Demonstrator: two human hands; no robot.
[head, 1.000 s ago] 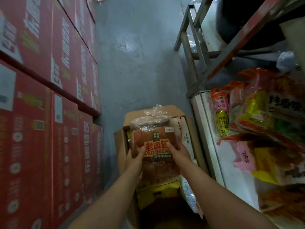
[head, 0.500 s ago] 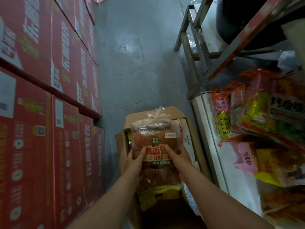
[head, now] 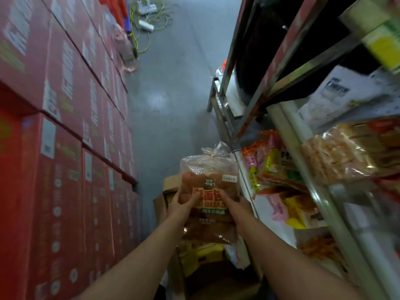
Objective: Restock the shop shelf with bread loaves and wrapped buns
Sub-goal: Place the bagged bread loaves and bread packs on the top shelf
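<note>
1. Here, head view: one bread loaf (head: 208,198) in a clear bag, lower centre of frame, held above one open cardboard box (head: 171,187).
2. Two hands on it: left hand (head: 180,204) grasping the loaf's left edge, right hand (head: 237,207) grasping its right edge.
3. Long axis running up the frame; tied bag end pointing toward the top, label facing the camera.
4. Right of frame: shelf (head: 307,148) stocked with wrapped snack packs (head: 279,167), too blurred to count.
5. Left of frame: stacked red cartons (head: 65,126).
</note>
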